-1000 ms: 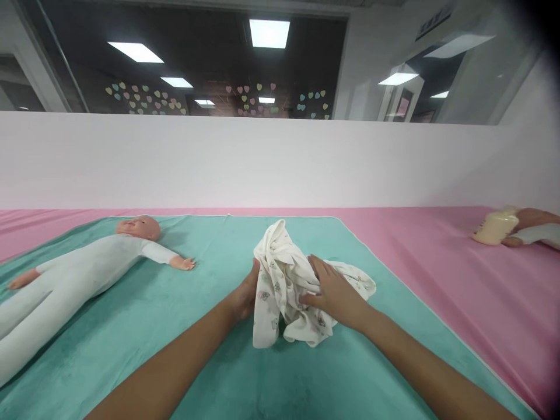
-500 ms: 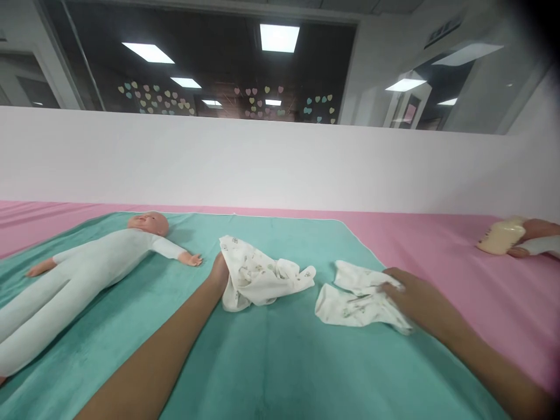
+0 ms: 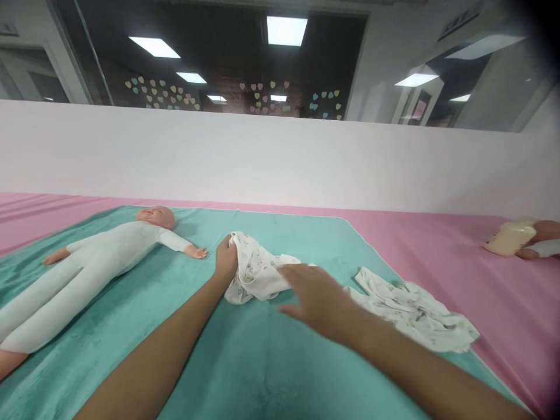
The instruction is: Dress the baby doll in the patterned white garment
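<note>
In the head view, my left hand (image 3: 226, 256) is closed on the upper left edge of a white printed baby garment (image 3: 258, 271), which hangs crumpled over the green blanket (image 3: 262, 361). My right hand (image 3: 317, 300) reaches across to this garment's right part, thumb and fingers apart, fingertips at or just over the cloth. A second white printed garment (image 3: 424, 318) lies bunched to the right, partly behind my right forearm. Left of my hands, a baby doll (image 3: 105, 251) in a white body suit lies on its back with one arm stretched towards them.
A pink sheet (image 3: 441, 251) runs beneath the green blanket and along the back. A yellowish bottle (image 3: 510, 236) rests at the far right beside part of another doll (image 3: 545, 238). Behind stands a white low wall (image 3: 262, 160) with dark glass above, dotted with heart stickers.
My right hand has let go of the second garment, now lying further right, and has moved left to the first one. My left hand keeps its hold. The view has shifted slightly.
</note>
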`<state>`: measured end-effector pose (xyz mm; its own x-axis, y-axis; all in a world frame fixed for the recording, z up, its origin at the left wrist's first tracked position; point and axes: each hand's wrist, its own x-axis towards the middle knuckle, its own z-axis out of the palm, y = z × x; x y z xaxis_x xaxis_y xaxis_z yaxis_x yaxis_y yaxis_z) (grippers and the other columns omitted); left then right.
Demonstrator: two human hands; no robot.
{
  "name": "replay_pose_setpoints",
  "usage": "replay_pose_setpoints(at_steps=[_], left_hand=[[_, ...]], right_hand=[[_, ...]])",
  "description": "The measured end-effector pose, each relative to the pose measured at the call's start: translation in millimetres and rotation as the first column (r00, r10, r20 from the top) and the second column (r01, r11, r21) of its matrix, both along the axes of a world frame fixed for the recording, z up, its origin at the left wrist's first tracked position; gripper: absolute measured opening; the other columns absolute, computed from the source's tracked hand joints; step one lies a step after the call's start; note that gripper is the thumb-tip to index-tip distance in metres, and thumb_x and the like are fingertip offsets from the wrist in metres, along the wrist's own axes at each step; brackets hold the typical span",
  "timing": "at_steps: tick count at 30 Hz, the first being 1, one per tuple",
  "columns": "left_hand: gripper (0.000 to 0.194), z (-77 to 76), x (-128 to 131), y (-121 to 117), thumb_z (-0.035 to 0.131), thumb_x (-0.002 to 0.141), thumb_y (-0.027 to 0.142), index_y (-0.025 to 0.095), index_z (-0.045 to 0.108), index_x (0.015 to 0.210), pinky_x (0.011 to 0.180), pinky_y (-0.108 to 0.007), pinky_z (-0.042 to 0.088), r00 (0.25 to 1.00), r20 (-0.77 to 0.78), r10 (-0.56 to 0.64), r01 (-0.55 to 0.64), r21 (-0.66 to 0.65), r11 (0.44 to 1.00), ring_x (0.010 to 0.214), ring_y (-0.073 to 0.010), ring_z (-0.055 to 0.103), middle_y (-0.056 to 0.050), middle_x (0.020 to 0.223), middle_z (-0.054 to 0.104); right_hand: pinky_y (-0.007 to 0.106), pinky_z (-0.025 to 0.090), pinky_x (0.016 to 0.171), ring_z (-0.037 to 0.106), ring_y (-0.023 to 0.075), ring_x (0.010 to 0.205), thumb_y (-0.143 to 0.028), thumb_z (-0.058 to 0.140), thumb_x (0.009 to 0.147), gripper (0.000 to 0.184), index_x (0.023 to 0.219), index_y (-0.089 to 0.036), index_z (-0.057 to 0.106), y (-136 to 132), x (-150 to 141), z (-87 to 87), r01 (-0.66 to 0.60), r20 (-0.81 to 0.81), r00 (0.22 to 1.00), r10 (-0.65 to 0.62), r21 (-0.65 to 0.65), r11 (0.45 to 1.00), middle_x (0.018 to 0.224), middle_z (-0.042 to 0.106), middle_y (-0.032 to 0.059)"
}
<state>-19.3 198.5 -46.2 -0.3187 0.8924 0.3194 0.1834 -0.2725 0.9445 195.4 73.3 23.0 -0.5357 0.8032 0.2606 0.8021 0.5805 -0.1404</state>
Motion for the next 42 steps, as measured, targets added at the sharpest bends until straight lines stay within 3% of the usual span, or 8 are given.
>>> replay_pose_setpoints(at_steps=[5,10,15,22,26,31,37,42], left_hand=[[0.023,9.3,-10,-1,0.036,0.076,0.032,0.018,0.041,0.059,0.05,-0.021,0.027,0.976,-0.175,0.128,-0.121,0.05,0.991,0.055,-0.0107,0.036,0.005,0.054,0.041],[0.012,19.0,-29,-1,0.044,0.073,0.024,0.018,0.055,0.071,0.056,-0.023,0.028,0.876,-0.403,0.265,-0.257,0.075,0.963,0.065,-0.0159,0.047,0.0,0.064,0.055],[0.024,43.6,-25,-26,0.042,0.071,0.013,0.022,0.06,0.084,0.059,-0.025,0.031,0.524,-0.834,0.173,-0.227,0.059,0.972,0.077,-0.0194,0.056,-0.004,0.084,0.065],[0.036,138.2,-32,-85,0.041,0.064,0.009,0.024,0.064,0.087,0.067,-0.024,0.04,0.504,-0.864,-0.008,-0.052,-0.04,0.998,0.086,-0.0187,0.058,0.0,0.089,0.067],[0.05,183.4,-35,-131,0.037,0.062,0.007,0.029,0.064,0.099,0.073,-0.025,0.044,0.484,-0.863,-0.146,0.08,-0.122,0.989,0.095,-0.0192,0.056,0.002,0.103,0.065],[0.043,209.3,-5,-172,0.036,0.067,0.014,0.027,0.065,0.095,0.062,-0.024,0.046,0.511,-0.824,-0.244,0.071,-0.243,0.967,0.08,-0.0185,0.061,0.002,0.092,0.066],[0.041,218.3,31,-198,0.034,0.066,0.011,0.027,0.064,0.091,0.059,-0.024,0.043,0.353,-0.924,-0.149,0.048,-0.142,0.989,0.073,-0.0166,0.059,0.003,0.074,0.064],[0.041,211.0,22,-215,0.035,0.071,0.008,0.024,0.062,0.097,0.059,-0.026,0.041,0.015,-0.986,0.164,0.074,0.165,0.984,0.069,-0.0161,0.057,-0.002,0.088,0.063]], right_hand=[[0.032,0.038,0.072,0.056,0.0205,0.081,-0.045,0.056,0.077,0.03,0.092,-0.018,0.055,46,-84,-41.5,0.03,-0.008,1.0,-0.029,0.104,0.994,0.086,0.062,0.0054],[0.025,0.03,0.057,0.046,0.0125,0.058,-0.03,0.049,0.078,0.02,0.062,-0.017,0.047,69,-72,-32.9,0.051,-0.261,0.963,-0.066,-0.064,0.997,0.059,0.048,-0.0013],[0.019,0.029,0.051,0.04,0.008,0.056,-0.035,0.06,0.072,0.023,0.071,-0.018,0.045,41,-19,29.8,-0.601,-0.842,0.539,0.018,-0.37,0.708,0.064,0.041,-0.0044],[0.024,0.038,0.056,0.049,0.0121,0.06,-0.041,0.062,0.068,0.03,0.083,-0.016,0.053,18,55,62.9,-0.828,-0.985,0.16,-0.071,-0.173,0.533,0.07,0.051,0.001],[0.02,0.033,0.046,0.044,0.0077,0.05,-0.044,0.064,0.069,0.033,0.083,-0.017,0.053,21,76,63.2,-0.811,-0.916,0.4,0.014,-0.347,0.471,0.066,0.05,-0.0015],[0.022,0.037,0.054,0.048,0.0101,0.061,-0.042,0.071,0.065,0.044,0.102,-0.023,0.054,-6,40,76.2,-0.495,-0.56,0.815,0.151,-0.537,0.683,0.071,0.053,-0.0027],[0.022,0.029,0.052,0.047,0.0109,0.065,-0.042,0.061,0.072,0.025,0.085,-0.022,0.052,-50,-28,67.2,-0.229,-0.504,0.85,0.154,-0.09,0.969,0.078,0.057,-0.003],[0.024,0.016,0.047,0.032,0.0082,0.046,-0.018,0.047,0.074,0.007,0.08,-0.022,0.048,-50,-17,74.0,0.012,-0.392,0.915,0.09,0.25,0.968,0.054,0.046,-0.0074]])
